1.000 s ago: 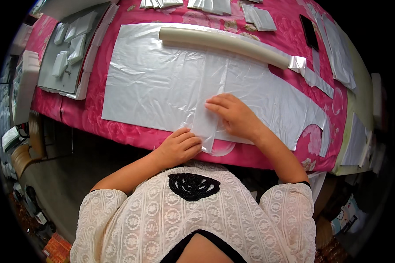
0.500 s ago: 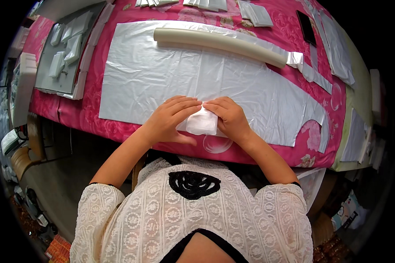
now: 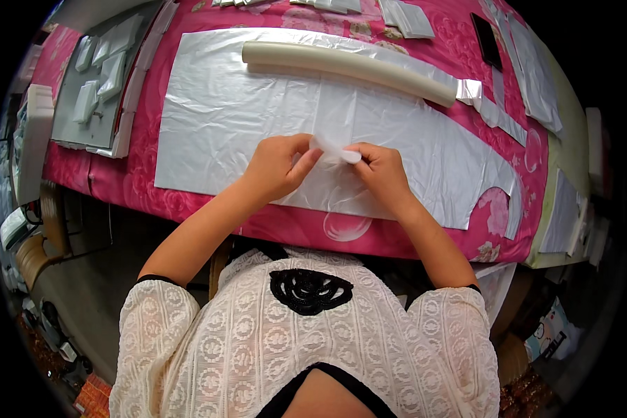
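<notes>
Pinching translucent plastic [image 3: 333, 150], bare hands [image 3: 277, 166] [image 3: 384, 174], crinkled sheeting [image 3: 237, 108]

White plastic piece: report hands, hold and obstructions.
Left hand and right hand pinching opposite ends. White plastic piece held over silvery sheet. Pale tube lies beyond, not between hands.

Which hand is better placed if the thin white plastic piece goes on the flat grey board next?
Probably the left hand: it touches the plastic piece and is nearer the grey board, which lies off to the left. The right hand pinches the piece too, but sits farther away.
</notes>
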Demonstrator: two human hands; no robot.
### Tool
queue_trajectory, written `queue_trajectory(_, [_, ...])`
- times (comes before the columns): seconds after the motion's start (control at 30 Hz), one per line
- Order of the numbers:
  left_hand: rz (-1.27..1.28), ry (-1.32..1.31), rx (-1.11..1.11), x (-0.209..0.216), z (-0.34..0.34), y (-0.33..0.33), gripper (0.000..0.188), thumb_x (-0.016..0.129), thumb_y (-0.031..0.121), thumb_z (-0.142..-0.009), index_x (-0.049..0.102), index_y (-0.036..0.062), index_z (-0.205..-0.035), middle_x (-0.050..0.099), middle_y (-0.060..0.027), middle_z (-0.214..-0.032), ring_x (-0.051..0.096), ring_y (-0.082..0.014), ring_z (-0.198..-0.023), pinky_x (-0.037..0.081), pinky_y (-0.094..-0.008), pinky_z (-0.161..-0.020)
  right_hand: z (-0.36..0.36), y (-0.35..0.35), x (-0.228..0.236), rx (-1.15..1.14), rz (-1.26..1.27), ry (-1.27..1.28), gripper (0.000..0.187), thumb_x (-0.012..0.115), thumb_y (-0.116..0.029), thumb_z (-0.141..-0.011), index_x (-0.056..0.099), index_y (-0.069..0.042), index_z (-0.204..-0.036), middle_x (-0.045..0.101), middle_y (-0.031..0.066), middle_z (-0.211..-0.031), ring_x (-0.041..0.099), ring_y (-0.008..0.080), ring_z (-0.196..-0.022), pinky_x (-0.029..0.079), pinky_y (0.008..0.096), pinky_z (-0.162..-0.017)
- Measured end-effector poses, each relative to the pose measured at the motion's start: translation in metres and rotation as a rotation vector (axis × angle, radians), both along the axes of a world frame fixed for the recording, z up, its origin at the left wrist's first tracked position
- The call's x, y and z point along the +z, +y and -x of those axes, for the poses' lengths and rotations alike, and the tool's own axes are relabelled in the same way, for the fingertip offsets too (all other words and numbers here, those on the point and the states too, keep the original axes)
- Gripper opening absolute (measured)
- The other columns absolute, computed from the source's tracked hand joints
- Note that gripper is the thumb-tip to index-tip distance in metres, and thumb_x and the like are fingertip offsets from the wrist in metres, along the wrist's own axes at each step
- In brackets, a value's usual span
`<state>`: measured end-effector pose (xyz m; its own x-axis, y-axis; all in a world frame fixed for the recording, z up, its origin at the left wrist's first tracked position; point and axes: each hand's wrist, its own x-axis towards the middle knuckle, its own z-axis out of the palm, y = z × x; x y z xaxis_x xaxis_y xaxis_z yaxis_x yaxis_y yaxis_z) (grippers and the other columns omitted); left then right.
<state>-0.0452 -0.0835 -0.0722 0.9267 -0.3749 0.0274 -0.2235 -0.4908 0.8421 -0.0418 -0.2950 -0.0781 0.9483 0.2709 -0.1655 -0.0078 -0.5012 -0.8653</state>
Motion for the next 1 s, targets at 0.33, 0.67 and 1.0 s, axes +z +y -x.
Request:
queue_trajectory(0.33, [-0.433, -0.443, -0.156, -0.019, 0.019, -0.018, 0.072, 0.059, 0.039, -0.08, 0.035, -0.0024, -0.134, 0.035, -0.02, -0.14, 0.035, -0.0316, -0.13, 0.027, -0.0438, -0.106, -0.05, 0.0, 0.014, 0.002, 0.018, 0.576, 0.025, 0.062, -0.025, -0.085, 0.065, 0.0, -0.081, 0.062, 0.0038, -0.066, 0.057, 0.0074, -0.055, 0.042, 0.0217, -0.05])
queue_trajectory(0.67, [-0.556, -0.305, -0.118, -0.029, 0.029, -0.032, 0.095, 0.049, 0.06, -0.078, 0.022, -0.0066, -0.139, 0.018, -0.0208, -0.148, 0.011, -0.0302, -0.14, 0.001, -0.0459, -0.112, -0.008, 0.015, 0.01, -0.165, 0.202, 0.018, 0.035, 0.071, -0.015, -0.072, 0.059, 0.0, -0.1, 0.065, 0.0109, -0.069, 0.064, 0.0229, -0.063, 0.049, 0.0311, -0.06])
queue_trajectory(1.0, [-0.571, -0.357, -0.174, -0.026, 0.034, -0.032, 0.088, 0.049, 0.054, -0.08, 0.024, -0.0069, -0.138, 0.018, -0.0214, -0.148, 0.011, -0.0308, -0.14, 0.0, -0.0472, -0.111, -0.018, 0.013, 0.012, -0.136, 0.246, -0.002, 0.047, 0.072, -0.014, -0.071, 0.053, 0.0, -0.111, 0.065, 0.0108, -0.068, 0.064, 0.0232, -0.063, 0.049, 0.0319, -0.061])
